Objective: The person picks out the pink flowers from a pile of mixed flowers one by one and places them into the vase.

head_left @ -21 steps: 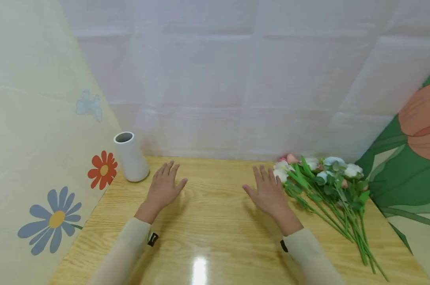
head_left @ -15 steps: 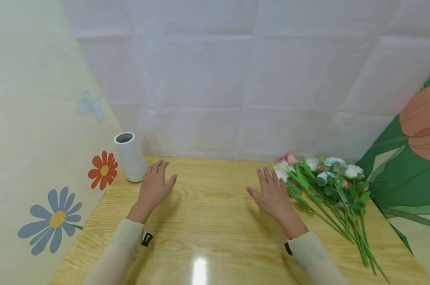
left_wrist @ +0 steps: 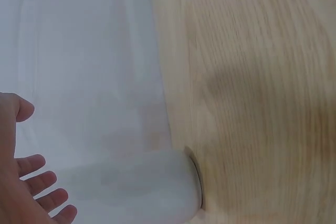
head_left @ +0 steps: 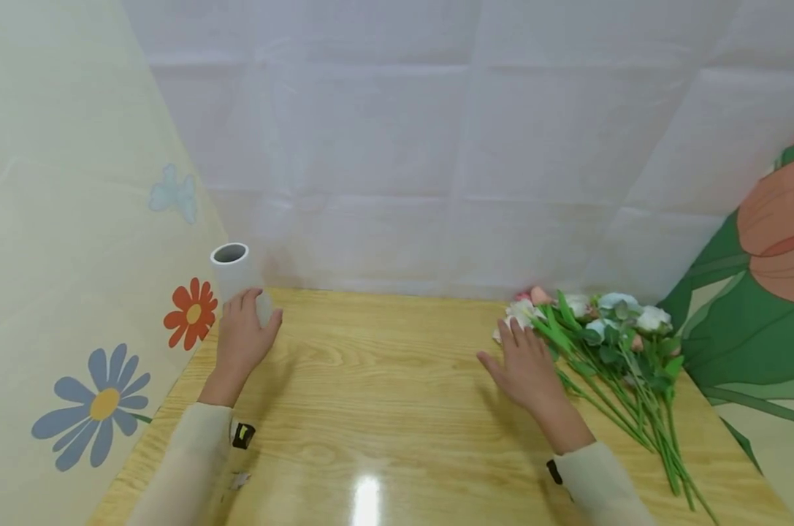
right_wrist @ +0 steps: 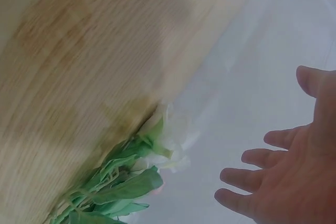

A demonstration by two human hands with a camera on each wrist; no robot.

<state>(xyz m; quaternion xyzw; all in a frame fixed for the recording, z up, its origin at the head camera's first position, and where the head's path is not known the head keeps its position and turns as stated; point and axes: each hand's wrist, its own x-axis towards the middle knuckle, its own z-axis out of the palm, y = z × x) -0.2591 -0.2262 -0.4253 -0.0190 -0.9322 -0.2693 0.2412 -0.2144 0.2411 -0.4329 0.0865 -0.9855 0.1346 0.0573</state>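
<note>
A plain white vase [head_left: 234, 274] stands upright at the back left of the wooden table. In front of it is my left hand [head_left: 244, 340], fingers extended and thumb spread, covering its lower part in the head view. The left wrist view shows the fingers [left_wrist: 42, 183] beside the vase's body [left_wrist: 142, 187]; whether they touch it I cannot tell. My right hand [head_left: 527, 369] hovers, fingers spread, just left of a pile of artificial flowers [head_left: 607, 351] with white, blue and pink heads. In the right wrist view, the hand [right_wrist: 294, 166] holds nothing, apart from a white flower [right_wrist: 170, 135].
Behind the wooden table [head_left: 383, 394] hangs a white cloth [head_left: 397, 161]. A cream sheet with printed flowers [head_left: 104, 404] closes off the left side, and a printed sheet [head_left: 751, 336] the right. Green stems [head_left: 666, 453] reach toward the table's front right.
My left hand has moved left and now overlaps the vase in the head view. My right hand has shifted right and slightly nearer, toward the flowers. Vase and flowers have stayed in place.
</note>
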